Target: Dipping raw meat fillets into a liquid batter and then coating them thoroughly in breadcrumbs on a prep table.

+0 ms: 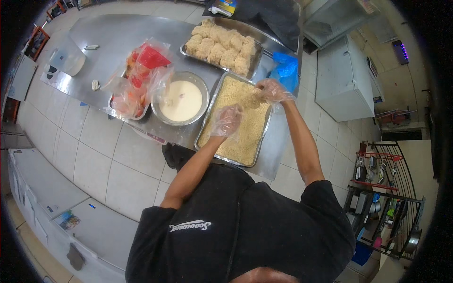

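Observation:
A metal tray of yellowish crumb coating (247, 141) lies before me. Over its left half is my left hand (228, 120) in a clear plastic glove, fingers curled; what lies under the fingers is hidden. At the tray's far right edge my right hand (274, 90), also gloved, has its fingers closed on a crumb-coated piece of food (257, 96). Left of the tray stands a steel bowl of pale batter (183, 100). Beyond the tray, coated pieces (221, 46) fill a second metal tray (257, 67). A tray (142, 115) at the left holds reddish pieces under clear and red plastic.
A blue plastic bag (286, 70) lies right of the coated pieces. On the steel table (116, 35) stand a clear plastic container (69, 58) and small white items. A black cloth or mat (272, 21) covers the far right end. White chest freezers stand at the lower left.

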`<action>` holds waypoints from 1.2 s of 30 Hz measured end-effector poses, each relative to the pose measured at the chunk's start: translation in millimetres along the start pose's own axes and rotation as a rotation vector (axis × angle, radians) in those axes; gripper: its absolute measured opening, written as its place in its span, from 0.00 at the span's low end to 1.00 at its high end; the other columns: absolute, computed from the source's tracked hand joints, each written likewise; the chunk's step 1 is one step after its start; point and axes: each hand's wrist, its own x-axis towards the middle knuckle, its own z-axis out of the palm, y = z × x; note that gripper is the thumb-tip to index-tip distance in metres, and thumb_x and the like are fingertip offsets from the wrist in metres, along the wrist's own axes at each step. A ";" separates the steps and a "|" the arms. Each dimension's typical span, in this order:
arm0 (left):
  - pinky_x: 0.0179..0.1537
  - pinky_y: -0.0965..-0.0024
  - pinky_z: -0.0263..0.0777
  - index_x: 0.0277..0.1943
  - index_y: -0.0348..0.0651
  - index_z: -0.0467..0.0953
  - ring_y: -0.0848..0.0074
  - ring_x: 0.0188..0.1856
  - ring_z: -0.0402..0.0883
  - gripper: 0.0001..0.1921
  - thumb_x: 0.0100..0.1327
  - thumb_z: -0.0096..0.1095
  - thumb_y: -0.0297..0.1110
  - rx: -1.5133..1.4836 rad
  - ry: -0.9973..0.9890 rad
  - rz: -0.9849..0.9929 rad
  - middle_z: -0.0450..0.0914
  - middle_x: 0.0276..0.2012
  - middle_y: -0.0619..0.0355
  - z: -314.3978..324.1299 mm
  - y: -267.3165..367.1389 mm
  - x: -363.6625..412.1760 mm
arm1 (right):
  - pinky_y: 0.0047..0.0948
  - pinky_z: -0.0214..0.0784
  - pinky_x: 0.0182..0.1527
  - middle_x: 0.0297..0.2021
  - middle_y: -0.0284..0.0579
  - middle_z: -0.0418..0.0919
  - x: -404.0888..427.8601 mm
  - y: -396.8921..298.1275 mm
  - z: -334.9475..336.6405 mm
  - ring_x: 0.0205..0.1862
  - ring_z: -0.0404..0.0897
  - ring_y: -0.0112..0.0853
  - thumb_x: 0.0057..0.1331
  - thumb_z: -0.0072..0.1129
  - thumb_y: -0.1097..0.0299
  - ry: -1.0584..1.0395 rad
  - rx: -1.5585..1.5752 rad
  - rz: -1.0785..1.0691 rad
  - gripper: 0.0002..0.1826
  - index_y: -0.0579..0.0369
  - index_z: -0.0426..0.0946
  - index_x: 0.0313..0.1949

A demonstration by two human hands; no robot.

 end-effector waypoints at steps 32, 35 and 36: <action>0.49 0.59 0.75 0.48 0.41 0.81 0.60 0.47 0.82 0.14 0.70 0.60 0.43 0.164 -0.361 -0.176 0.83 0.42 0.49 -102.7 23.9 -85.0 | 0.44 0.76 0.46 0.37 0.59 0.84 121.0 -36.2 -14.8 0.42 0.84 0.51 0.50 0.67 0.58 0.309 -0.108 0.117 0.18 0.54 0.85 0.38; 0.52 0.58 0.73 0.48 0.45 0.81 0.55 0.51 0.80 0.13 0.69 0.61 0.43 -0.005 -0.074 -0.448 0.82 0.43 0.46 -157.3 10.8 -118.2 | 0.41 0.76 0.44 0.38 0.56 0.85 178.6 -60.9 -35.2 0.39 0.84 0.49 0.50 0.68 0.56 0.242 -0.112 0.020 0.21 0.56 0.85 0.41; 0.51 0.57 0.73 0.49 0.44 0.81 0.55 0.49 0.81 0.13 0.69 0.61 0.42 0.028 0.051 -0.510 0.83 0.42 0.47 -174.2 4.2 -131.6 | 0.41 0.76 0.42 0.37 0.53 0.86 196.3 -71.4 -39.2 0.37 0.84 0.47 0.50 0.69 0.56 0.207 -0.072 -0.049 0.21 0.56 0.85 0.40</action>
